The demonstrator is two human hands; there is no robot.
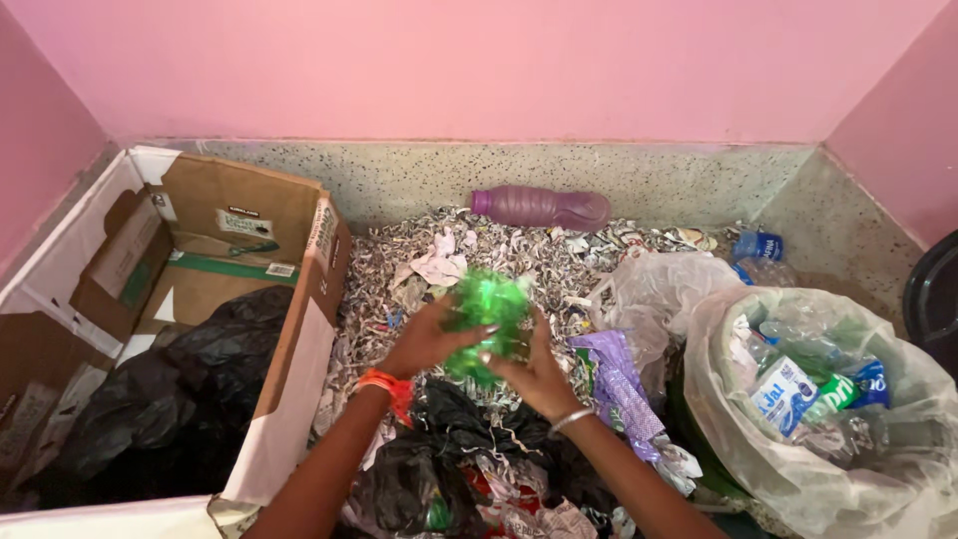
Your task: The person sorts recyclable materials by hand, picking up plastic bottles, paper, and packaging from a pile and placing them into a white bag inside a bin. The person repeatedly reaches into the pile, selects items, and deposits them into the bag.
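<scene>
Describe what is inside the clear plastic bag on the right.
Inside the clear plastic bag lie empty plastic bottles, some with blue and green labels. Whatever sits deeper down is covered by the bottles and the cloudy, crumpled plastic.

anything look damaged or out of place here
The green plastic bottle is crumpled out of shape between the left hand and right hand. Shredded paper is strewn over the floor, and a purple bottle lies on its side by the wall, apart from the bottles bagged at right.
</scene>
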